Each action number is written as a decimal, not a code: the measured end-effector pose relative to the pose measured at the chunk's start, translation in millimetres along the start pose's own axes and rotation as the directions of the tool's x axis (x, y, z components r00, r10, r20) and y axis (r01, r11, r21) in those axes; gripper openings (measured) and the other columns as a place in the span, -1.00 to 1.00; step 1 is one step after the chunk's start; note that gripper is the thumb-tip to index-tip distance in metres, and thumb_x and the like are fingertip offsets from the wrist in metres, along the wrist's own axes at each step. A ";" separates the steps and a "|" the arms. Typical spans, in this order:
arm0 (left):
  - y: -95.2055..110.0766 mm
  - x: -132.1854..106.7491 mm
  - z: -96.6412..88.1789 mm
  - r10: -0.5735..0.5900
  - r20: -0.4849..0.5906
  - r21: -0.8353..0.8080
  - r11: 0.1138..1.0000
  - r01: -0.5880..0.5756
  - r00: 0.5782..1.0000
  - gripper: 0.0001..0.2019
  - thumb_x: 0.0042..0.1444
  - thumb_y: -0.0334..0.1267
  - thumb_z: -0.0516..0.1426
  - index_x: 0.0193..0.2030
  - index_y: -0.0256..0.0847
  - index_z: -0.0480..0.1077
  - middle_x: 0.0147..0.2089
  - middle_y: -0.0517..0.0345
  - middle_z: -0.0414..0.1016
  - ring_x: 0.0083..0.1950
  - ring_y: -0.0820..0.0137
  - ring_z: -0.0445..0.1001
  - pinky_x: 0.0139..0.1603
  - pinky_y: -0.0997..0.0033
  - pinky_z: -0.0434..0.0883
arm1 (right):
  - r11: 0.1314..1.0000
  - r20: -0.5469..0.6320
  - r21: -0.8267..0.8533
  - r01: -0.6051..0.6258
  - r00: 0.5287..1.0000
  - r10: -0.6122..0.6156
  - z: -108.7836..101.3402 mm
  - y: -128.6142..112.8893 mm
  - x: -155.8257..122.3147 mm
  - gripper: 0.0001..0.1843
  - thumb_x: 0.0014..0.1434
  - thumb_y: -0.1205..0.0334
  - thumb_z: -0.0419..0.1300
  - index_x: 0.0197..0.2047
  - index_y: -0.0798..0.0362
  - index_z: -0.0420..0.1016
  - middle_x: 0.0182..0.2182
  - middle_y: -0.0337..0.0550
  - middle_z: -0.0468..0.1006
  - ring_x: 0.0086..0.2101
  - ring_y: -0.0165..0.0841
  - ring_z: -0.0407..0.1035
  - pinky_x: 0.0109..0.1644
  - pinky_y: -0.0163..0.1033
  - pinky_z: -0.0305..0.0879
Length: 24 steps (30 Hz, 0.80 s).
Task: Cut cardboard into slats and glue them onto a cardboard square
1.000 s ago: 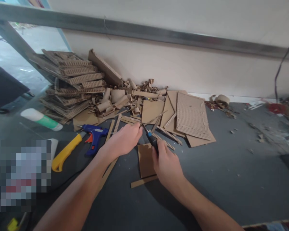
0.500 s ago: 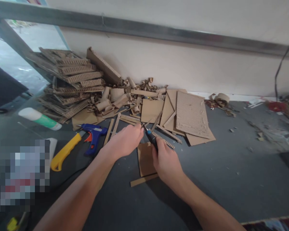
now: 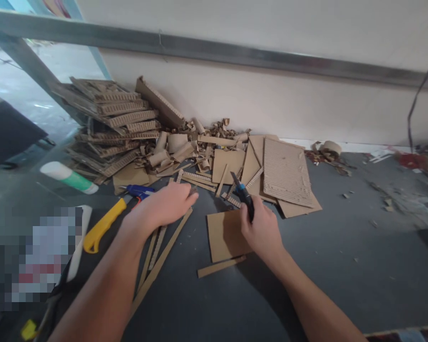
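Observation:
My right hand (image 3: 262,228) grips a utility knife (image 3: 247,198), black with a blue collar, its dark blade pointing up and away. Below it lies a square cardboard piece (image 3: 223,235), partly covered by that hand. A short cardboard strip (image 3: 219,267) rests along the near side of the square. My left hand (image 3: 167,204) is closed, fingertips together; a small brownish bit shows at them, too little to name. Under and beside this hand lie a long cardboard strip (image 3: 164,256) and a corrugated strip (image 3: 158,248).
Left of my hands are a blue glue gun (image 3: 137,191), a yellow-handled tool (image 3: 105,225) and a white-green tube (image 3: 69,177). Stacked corrugated frames (image 3: 117,116) and cardboard scraps (image 3: 178,147) lie behind. Larger cardboard sheets (image 3: 287,171) sit at the right by the wall.
My hands have separated: the left moved left, away from the blade; the right moved slightly right with the knife. More of the square piece and the long strips now shows.

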<state>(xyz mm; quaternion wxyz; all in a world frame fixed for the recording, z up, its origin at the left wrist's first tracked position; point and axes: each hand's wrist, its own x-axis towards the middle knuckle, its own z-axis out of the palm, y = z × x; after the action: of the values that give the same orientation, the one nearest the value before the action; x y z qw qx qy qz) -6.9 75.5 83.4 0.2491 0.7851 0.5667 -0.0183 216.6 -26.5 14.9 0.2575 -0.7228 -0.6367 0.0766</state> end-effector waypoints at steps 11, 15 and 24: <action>-3.2 9.5 17.6 -0.040 0.268 0.183 0.983 -0.010 0.963 -0.81 0.06 -0.16 0.22 -0.45 -0.21 0.39 -0.34 -0.11 0.53 -0.28 0.14 0.56 -0.33 0.36 0.36 | 0.966 -0.065 0.238 -0.104 0.990 0.122 2.8 11.6 6.6 -0.68 0.29 0.00 0.04 -0.16 0.07 0.43 -0.57 -0.19 0.46 -0.54 -0.29 0.38 -0.42 -0.25 0.24; 6.1 1.5 3.0 0.157 0.186 -0.054 0.987 -0.150 0.970 -0.74 0.13 -0.03 0.15 -0.43 -0.17 0.38 -0.41 0.03 0.50 -0.41 0.25 0.49 -0.43 0.40 0.29 | 0.813 0.118 0.547 -0.199 0.980 0.161 2.5 4.0 2.6 -0.69 0.24 -0.07 0.16 -0.21 0.02 0.39 -0.64 -0.30 0.41 -0.61 -0.35 0.33 -0.47 -0.27 0.28; 38.4 -5.8 11.9 0.228 -0.135 -0.815 0.527 -0.239 0.964 -0.61 0.26 0.04 0.08 -0.45 -0.11 0.07 -0.71 0.44 -0.02 -0.77 0.59 -0.02 -0.71 0.55 -0.01 | 0.426 0.431 0.810 -0.404 0.902 0.036 4.3 -22.2 -16.2 -0.54 -0.08 -0.05 0.45 -0.31 0.00 0.33 -0.62 -0.39 0.41 -0.69 -0.46 0.28 -0.64 -0.34 0.26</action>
<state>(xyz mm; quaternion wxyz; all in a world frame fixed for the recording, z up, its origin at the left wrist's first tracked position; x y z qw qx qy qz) 28.6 56.5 89.0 0.5837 0.6456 0.4003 0.2868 192.3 -39.6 18.1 0.4647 -0.5342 -0.4353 0.5560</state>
